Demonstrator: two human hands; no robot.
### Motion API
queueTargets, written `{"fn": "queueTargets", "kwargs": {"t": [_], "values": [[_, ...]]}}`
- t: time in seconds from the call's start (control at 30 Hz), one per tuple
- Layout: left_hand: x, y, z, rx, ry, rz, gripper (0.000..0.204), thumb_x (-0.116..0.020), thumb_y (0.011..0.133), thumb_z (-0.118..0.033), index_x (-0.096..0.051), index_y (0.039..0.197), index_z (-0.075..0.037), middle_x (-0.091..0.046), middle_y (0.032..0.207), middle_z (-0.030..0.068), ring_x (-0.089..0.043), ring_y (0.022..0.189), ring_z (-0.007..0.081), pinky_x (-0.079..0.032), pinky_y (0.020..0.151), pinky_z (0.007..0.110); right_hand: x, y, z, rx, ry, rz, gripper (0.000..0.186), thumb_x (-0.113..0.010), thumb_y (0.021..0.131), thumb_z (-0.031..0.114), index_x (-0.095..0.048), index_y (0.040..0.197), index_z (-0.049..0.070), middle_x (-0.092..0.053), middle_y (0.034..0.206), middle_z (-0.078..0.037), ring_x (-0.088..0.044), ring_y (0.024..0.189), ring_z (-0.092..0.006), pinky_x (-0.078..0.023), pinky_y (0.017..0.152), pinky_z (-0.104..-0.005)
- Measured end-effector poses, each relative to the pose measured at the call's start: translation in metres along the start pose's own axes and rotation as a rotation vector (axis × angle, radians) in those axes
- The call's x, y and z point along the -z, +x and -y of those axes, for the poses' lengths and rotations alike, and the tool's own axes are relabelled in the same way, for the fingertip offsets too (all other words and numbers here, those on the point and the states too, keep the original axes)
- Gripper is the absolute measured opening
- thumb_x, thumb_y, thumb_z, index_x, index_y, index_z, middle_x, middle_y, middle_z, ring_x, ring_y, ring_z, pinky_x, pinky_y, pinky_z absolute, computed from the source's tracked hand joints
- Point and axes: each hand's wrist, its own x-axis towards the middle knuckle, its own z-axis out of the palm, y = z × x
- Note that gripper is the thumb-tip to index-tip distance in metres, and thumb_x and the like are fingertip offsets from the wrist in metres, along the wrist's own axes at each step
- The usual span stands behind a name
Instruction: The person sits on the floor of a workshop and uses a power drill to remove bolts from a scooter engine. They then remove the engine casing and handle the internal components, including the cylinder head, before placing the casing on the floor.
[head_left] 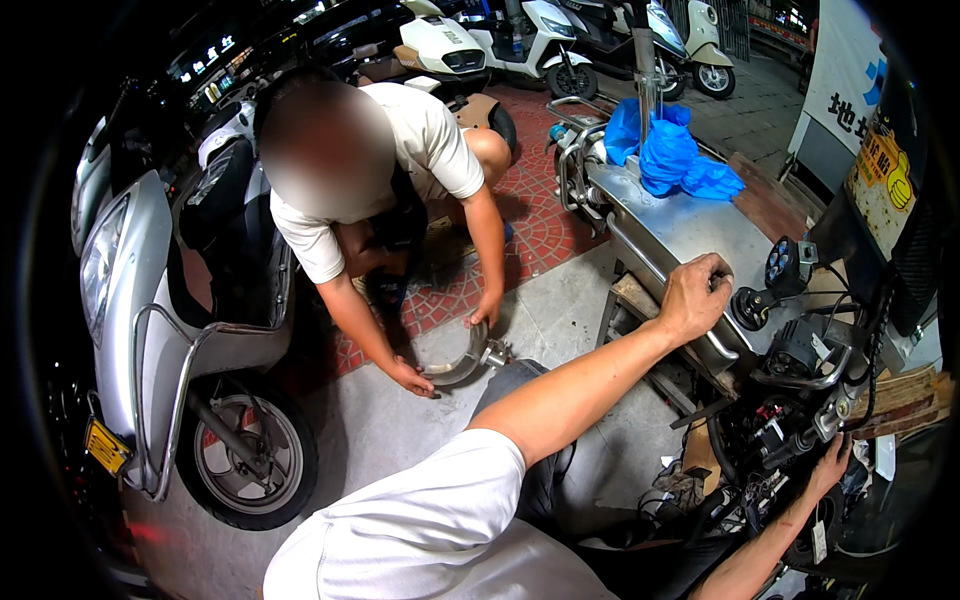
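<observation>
My left hand (pixel 698 297) is raised over the near edge of a steel deck (pixel 680 235), fingers curled beside a black lamp (pixel 750 307); anything inside them is hidden. At the lower right, my right hand (pixel 828 468) has its fingers bent at the lower end of a metal fork-like part (pixel 830 410), among black components and wires (pixel 765 440); what it grips is unclear. Across from me a crouching co-worker (pixel 420 140) holds a curved metal tube (pixel 458 365) in both hands.
A silver scooter (pixel 140 290) stands at the left. Parked scooters (pixel 560 40) line the back. Blue plastic bags (pixel 665 160) lie on the deck, by a vertical pole (pixel 645 75). Wood boards (pixel 910 405) and a banner (pixel 830 100) are at the right.
</observation>
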Motion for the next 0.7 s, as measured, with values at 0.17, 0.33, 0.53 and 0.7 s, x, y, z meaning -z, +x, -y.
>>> {"fn": "queueTargets", "kwargs": {"t": [0.17, 0.33, 0.53, 0.7], "values": [[-0.001, 0.001, 0.002, -0.023, -0.006, -0.008, 0.018, -0.071, 0.093, -0.013, -0.071, 0.100, 0.004, -0.074, 0.089, 0.0193, -0.069, 0.073, 0.0247, -0.055, 0.072, 0.038, 0.001, 0.000, -0.010, 0.135, -0.100, -0.023, 0.050, -0.048, 0.102, 0.000, -0.051, 0.151, 0.006, -0.056, 0.150, -0.026, -0.058, 0.129, -0.0467, -0.047, 0.111, -0.0453], [0.000, 0.001, 0.002, -0.010, 0.007, -0.001, 0.018, -0.071, 0.093, -0.013, -0.071, 0.101, 0.003, -0.074, 0.090, 0.0199, -0.069, 0.074, 0.0257, -0.055, 0.073, 0.038, -0.001, 0.000, -0.008, 0.120, -0.079, -0.034, 0.053, -0.048, 0.099, -0.002, -0.052, 0.151, 0.006, -0.054, 0.151, -0.029, -0.058, 0.131, -0.0493, -0.047, 0.112, -0.0481], [0.000, 0.001, 0.002, -0.014, 0.009, 0.005, 0.019, -0.071, 0.093, -0.014, -0.071, 0.101, 0.003, -0.074, 0.090, 0.0199, -0.070, 0.075, 0.0271, -0.055, 0.073, 0.039, -0.001, -0.003, -0.013, 0.100, -0.102, -0.039, 0.046, -0.050, 0.104, 0.004, -0.054, 0.150, 0.006, -0.055, 0.151, -0.029, -0.058, 0.132, -0.0486, -0.046, 0.112, -0.0469], [-0.001, 0.001, 0.000, -0.013, 0.010, 0.013, 0.019, -0.071, 0.093, -0.015, -0.072, 0.101, 0.003, -0.074, 0.091, 0.0199, -0.070, 0.076, 0.0280, -0.056, 0.074, 0.039, 0.005, 0.001, -0.003, -0.055, 0.013, -0.043, 0.041, -0.053, 0.110, 0.018, -0.056, 0.146, -0.002, -0.059, 0.145, -0.030, -0.059, 0.129, -0.0444, -0.044, 0.113, -0.0424]]}}
